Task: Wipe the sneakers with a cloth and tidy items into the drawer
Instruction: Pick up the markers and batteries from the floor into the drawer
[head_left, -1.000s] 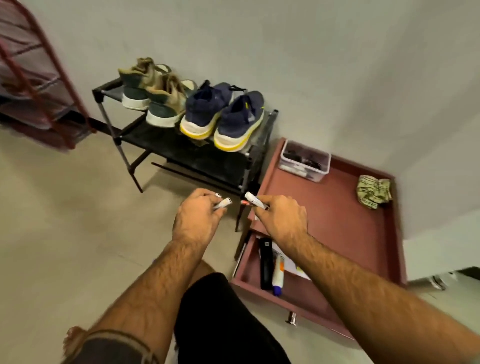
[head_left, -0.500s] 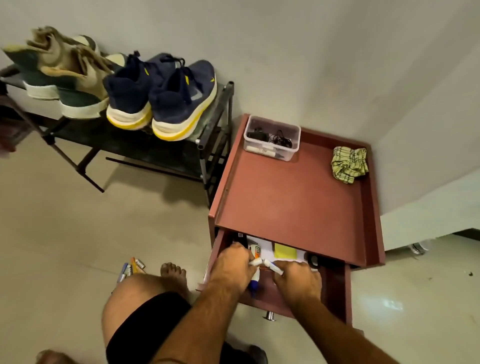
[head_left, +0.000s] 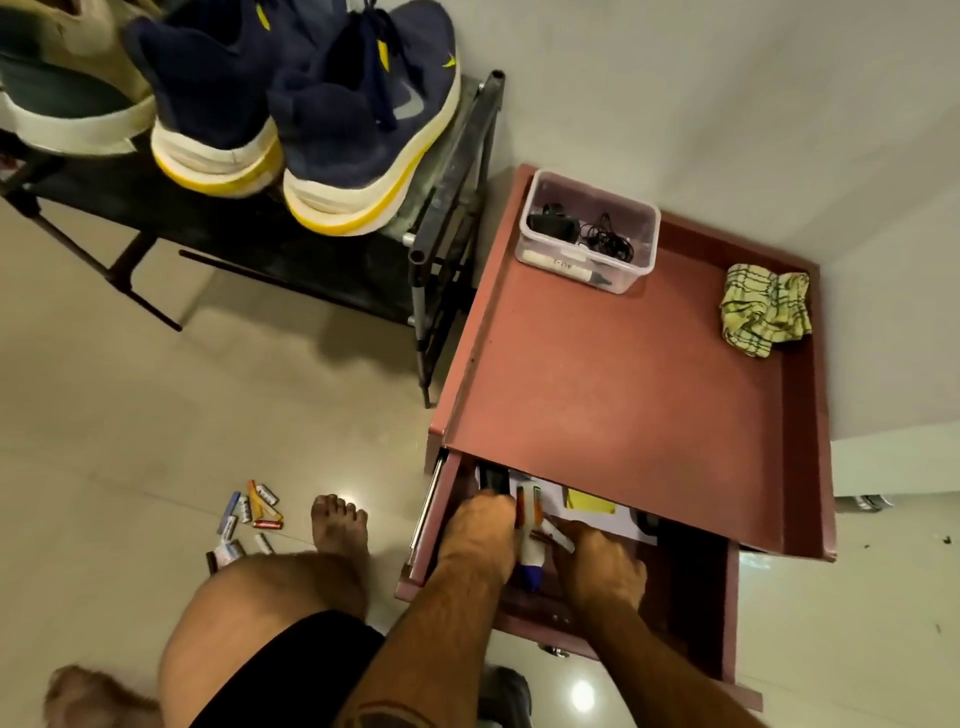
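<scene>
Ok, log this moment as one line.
step: placing markers in drawer | left hand: in drawer, grip unclear | right hand: holds marker | cloth: on cabinet top | floor items: remaining

We see a pale, glossy tiled floor (head_left: 130, 415) with bright spots of overhead light reflected near us at the right. Plain off-white walls (head_left: 727, 104) meet in a corner at the far right. A black metal shoe rack (head_left: 452, 218) stands against the far wall on the left, casting a shadow on the floor. Just beside it on the right stands a reddish-brown cabinet (head_left: 623, 389) with a raised rim around its top.
</scene>
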